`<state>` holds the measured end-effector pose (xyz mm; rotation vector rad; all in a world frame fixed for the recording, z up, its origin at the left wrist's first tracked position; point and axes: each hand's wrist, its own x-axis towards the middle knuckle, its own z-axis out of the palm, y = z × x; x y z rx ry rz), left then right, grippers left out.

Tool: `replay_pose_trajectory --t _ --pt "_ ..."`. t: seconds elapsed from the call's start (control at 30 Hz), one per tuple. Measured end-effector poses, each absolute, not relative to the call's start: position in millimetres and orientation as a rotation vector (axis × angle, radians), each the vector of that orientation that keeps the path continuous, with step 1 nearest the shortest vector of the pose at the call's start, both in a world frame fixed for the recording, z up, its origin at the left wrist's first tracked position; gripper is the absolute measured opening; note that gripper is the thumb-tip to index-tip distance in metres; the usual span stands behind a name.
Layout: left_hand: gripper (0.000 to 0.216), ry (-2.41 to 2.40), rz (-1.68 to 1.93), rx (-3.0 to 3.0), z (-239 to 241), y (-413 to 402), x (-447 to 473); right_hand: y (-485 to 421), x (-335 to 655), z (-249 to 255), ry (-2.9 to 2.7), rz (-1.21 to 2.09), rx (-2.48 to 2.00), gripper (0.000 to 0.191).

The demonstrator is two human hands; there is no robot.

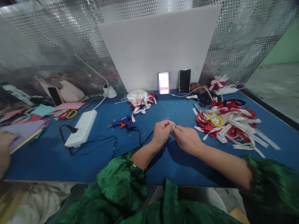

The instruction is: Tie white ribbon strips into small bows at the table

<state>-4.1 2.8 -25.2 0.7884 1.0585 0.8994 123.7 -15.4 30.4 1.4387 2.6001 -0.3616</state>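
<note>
Above the blue table my left hand (163,132) and my right hand (187,138) meet fingertip to fingertip. Both are closed in a pinch on a small piece of white ribbon (173,127), most of which the fingers hide. To the left of my hands lies a blue glue gun (123,122) with an orange trigger, its black cord running behind my left forearm. On the right rests a heap of red and white ribbon strips (235,124). Scissors with orange and yellow handles (213,119) lie on that heap's near-left edge.
A white power strip (82,128) with a plugged-in cord lies left. Farther back are a ribbon pile (141,101), a lit phone (163,82) and a dark phone (184,81) against a white board (161,46). Another person's hand (5,149) is at the far left by coloured sheets (25,132).
</note>
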Motion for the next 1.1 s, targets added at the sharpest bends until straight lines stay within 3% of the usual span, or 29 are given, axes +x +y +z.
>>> replay_pose_trajectory --t 0.2,0.4,0.87,1.0,1.1 --pt "0.022 1.045 0.961 0.824 -13 11 -15 3 133 37 2.347 -1.329 2.022 0.028" --pt "0.024 1.005 0.932 1.005 -12 6 -15 4 127 42 1.894 -1.943 2.279 0.025" --pt "0.027 0.983 0.907 1.183 -9 3 -16 3 133 31 1.608 -2.221 2.593 0.026" --pt "0.031 1.079 0.937 1.406 -7 4 -18 5 134 30 1.332 -2.438 2.516 0.026" --pt "0.033 1.119 0.955 1.543 -6 5 -20 5 134 31 1.454 -2.377 2.455 0.025"
